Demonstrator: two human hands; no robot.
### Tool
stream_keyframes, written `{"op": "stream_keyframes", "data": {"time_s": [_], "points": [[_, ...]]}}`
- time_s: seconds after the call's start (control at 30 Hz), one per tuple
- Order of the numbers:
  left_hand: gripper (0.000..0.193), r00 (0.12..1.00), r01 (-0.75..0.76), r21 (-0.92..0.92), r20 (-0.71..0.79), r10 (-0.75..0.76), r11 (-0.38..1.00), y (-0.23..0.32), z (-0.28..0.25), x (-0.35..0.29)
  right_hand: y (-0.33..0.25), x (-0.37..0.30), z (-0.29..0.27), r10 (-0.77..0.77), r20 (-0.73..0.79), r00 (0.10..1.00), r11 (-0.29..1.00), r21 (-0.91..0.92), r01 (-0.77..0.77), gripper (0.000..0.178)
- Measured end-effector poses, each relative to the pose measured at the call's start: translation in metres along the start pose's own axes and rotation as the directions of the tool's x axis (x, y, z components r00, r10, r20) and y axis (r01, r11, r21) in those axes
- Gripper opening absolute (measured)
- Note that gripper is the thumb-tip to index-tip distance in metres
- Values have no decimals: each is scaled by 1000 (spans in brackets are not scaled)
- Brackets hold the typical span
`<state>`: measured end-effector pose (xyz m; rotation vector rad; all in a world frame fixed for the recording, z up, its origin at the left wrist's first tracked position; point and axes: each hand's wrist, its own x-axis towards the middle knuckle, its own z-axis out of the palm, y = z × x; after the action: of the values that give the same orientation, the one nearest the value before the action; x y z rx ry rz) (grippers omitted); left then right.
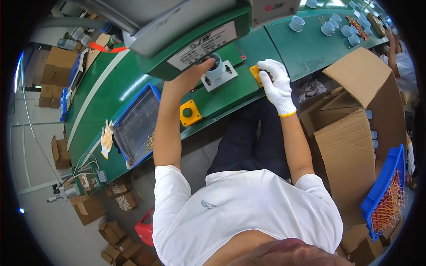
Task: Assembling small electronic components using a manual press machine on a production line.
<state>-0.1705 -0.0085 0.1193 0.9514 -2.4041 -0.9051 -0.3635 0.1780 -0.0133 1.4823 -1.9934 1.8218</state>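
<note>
My left hand (195, 73) is bare and reaches under the green machine head (195, 48). Its fingers are bent together at the rim of a translucent cup (215, 70), and their tips are partly hidden. The cup stands on a metal plate (222, 79) with black knobs. A white knitted glove with a yellow cuff covers my right hand (277, 84). Its fingers curl over a yellow button box (256, 76) at the bench's front edge. Another yellow box (191, 113) with a dark green button sits left of the plate.
A blue-rimmed tray (137, 117) with small metallic parts and a loose glove (106, 139) lie left. An open carton (346, 146) stands right, near a blue bin (384, 195) of orange-red pieces. Several cups (328, 29) stand on the far bench; a co-worker's arm (393, 51) shows there.
</note>
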Motion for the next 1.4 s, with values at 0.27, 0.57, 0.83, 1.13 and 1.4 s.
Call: {"op": "stream_keyframes", "data": {"time_s": [0.27, 0.57, 0.83, 1.13, 1.4], "points": [[34, 997, 52, 56, 59, -55, 997, 13, -1, 4, 3, 5, -13, -33, -20, 999, 998, -60, 32, 20], [27, 988, -84, -43, -135, 77, 996, -13, -8, -26, -4, 0, -11, -86, -48, 995, 994, -66, 82, 18], [14, 790, -114, 283, -555, 260, 952, -101, 57, -153, -7, 1, -5, -122, -106, 987, 988, -110, 111, 7], [19, 915, -73, 202, -376, 146, 977, -139, 7, -152, 8, 4, -11, -106, -36, 994, 990, -94, 102, 8], [30, 945, 134, 432, -326, 16, 892, -200, -7, -155, 11, -2, -8, 80, -40, 996, 996, 47, -78, 10]]}}
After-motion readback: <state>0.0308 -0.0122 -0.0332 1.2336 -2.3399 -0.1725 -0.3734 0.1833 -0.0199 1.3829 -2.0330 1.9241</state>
